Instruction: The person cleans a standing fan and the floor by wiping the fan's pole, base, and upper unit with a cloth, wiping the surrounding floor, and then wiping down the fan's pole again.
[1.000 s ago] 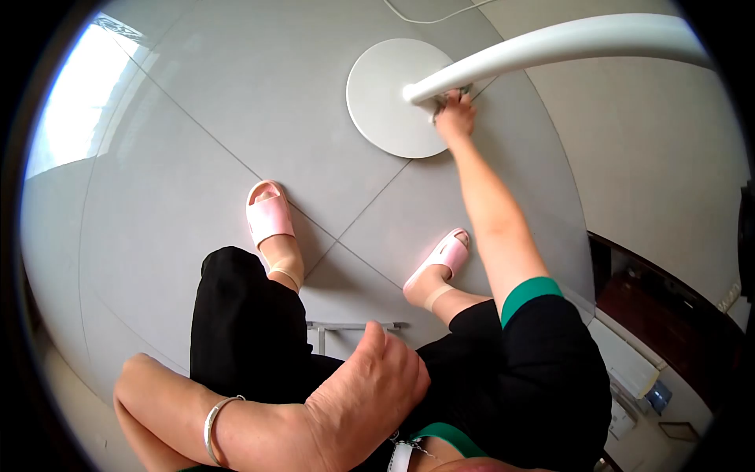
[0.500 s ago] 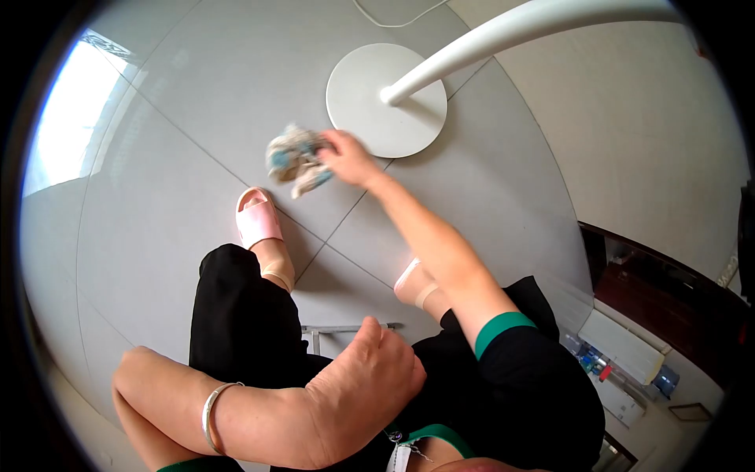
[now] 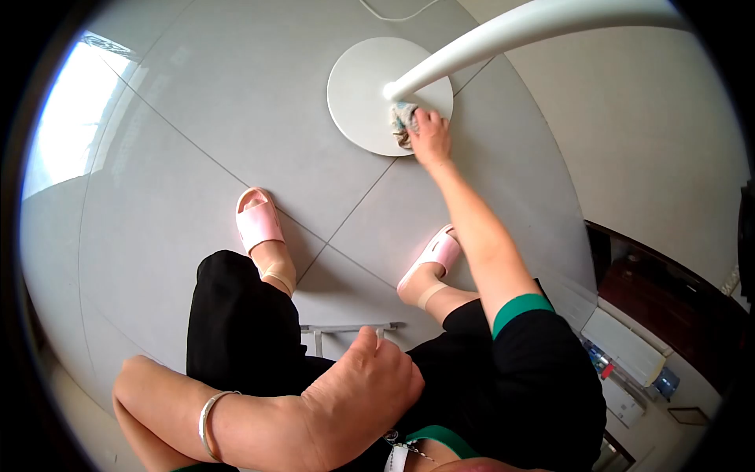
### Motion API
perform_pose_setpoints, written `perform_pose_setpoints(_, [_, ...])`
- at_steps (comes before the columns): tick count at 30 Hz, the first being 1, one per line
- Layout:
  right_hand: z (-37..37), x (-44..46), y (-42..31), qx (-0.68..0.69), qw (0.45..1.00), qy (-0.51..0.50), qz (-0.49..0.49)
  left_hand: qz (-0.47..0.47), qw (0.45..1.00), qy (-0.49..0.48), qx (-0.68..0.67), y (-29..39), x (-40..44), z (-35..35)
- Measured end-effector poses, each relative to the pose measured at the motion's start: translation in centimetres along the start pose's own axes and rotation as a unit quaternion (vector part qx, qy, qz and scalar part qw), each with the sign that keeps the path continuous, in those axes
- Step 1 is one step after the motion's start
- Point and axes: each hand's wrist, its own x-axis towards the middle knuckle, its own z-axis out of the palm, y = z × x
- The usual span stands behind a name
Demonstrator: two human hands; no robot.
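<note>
from where i stand, the seated-looking person has the right hand (image 3: 432, 139) closed round a crumpled pale cloth with blue-green and brown patches (image 3: 403, 122), pressed on the round, flat white base (image 3: 355, 96) near its edge closest to the feet. the cloth seems bunched so that it fits under the fingertips and takes their push. the left hand (image 3: 368, 379) is curled in near the lap, back upward, seemingly just kept out of the way; its palm is hidden, so i can't tell whether it holds anything. the thick, curved white pole (image 3: 543, 33) rises from the middle of the base and leans out to the right, the main obstacle beside the cloth. a thin white cord (image 3: 397, 18) lies beyond it on the glossy grey tile floor (image 3: 197, 102). the pink open-toed slippers (image 3: 259, 225) are planted apart, probably for balance, with the base beyond them. dark reddish-brown wooden furniture (image 3: 668, 295) sits off right, away from the reaching arm.
</note>
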Motion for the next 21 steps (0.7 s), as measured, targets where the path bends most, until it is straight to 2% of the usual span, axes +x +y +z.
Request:
perform_pose_setpoints(1, [-0.7, 1.2, 0.7, -0.001, 1.000, -0.025, 0.002, -0.004, 1.000, -0.014, -0.006, -0.2, 0.1, -0.4])
perform_pose_setpoints(2, [-2.3, 2.3, 0.3, 0.057, 0.994, -0.037, 0.083, -0.003, 1.000, -0.014, -0.007, 0.0, 0.1, -0.3])
perform_pose_setpoints(3, [-2.8, 2.9, 0.3, 0.084, 0.991, 0.012, 0.100, -0.004, 1.000, -0.018, -0.010, 0.0, 0.1, -0.1])
perform_pose_setpoints(5, [-3.0, 3.7, -0.7, 0.043, 0.990, 0.014, 0.135, -0.004, 1.000, -0.023, -0.011, 0.0, 0.0, -0.2])
perform_pose_setpoints(7, [-1.7, 3.1, -1.2, 0.073, 0.983, -0.002, 0.169, 0.001, 1.000, -0.020, -0.009, 0.2, 0.0, -0.4])
perform_pose_setpoints(9, [-0.4, 1.3, -2.3, 0.085, 0.988, 0.029, 0.123, 0.000, 1.000, -0.001, -0.013, 0.2, -0.2, 0.7])
perform_pose_setpoints(12, [-1.4, 2.8, -0.9, 0.164, 0.972, -0.045, 0.161, -0.001, 1.000, -0.005, -0.022, 0.0, -0.3, 0.2])
perform_pose_setpoints(13, [-2.1, 3.5, -0.4, 0.156, 0.968, -0.050, 0.191, 0.002, 1.000, -0.018, -0.023, -0.1, -0.2, -0.2])
perform_pose_setpoints(16, [-2.3, 5.4, 1.4, 0.136, 0.972, 0.001, 0.193, -0.004, 0.998, -0.047, -0.045, -0.2, -0.5, -0.1])
perform_pose_setpoints(18, [-2.9, 4.8, 0.6, 0.082, 0.981, -0.006, 0.178, -0.001, 0.999, -0.028, -0.039, -0.1, -0.8, 0.1])
perform_pose_setpoints(19, [-2.6, 3.8, -0.4, 0.109, 0.971, -0.005, 0.210, 0.002, 1.000, -0.010, -0.027, -0.1, -0.9, 0.2])
perform_pose_setpoints(21, [0.3, 1.5, -2.0, 0.111, 0.978, 0.009, 0.175, 0.009, 1.000, 0.000, -0.029, -0.1, -0.7, 0.4])
